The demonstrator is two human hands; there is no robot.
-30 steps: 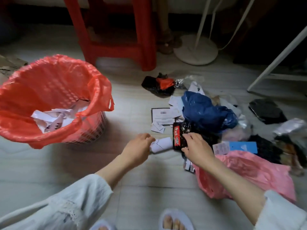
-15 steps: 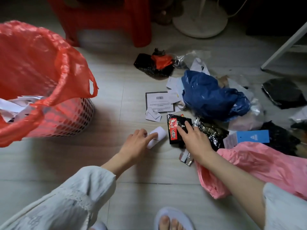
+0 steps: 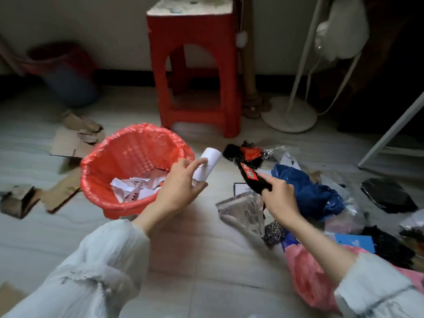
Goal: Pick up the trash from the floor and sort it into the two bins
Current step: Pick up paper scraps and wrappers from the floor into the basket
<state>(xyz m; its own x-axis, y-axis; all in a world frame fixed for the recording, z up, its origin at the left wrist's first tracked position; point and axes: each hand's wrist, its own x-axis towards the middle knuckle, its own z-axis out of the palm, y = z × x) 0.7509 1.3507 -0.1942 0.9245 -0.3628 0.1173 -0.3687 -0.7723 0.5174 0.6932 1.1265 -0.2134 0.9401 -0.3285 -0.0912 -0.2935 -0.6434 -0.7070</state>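
A: Paper roll [image 3: 209, 165]?
B: Pinched in left hand [image 3: 181, 188], raised beside the red bin's [image 3: 119, 203] right rim.
A: Black wrapper [image 3: 252, 179]?
B: Gripped by right hand [image 3: 278, 200], lifted above the trash pile; blue bag [image 3: 307, 191] just behind.

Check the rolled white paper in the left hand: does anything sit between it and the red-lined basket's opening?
Nothing visible does. The left hand holds the rolled white paper beside the right rim of the red-lined basket, whose mouth is open, with only paper scraps at the bottom. The right hand, holding a black wrapper, is off to the right.
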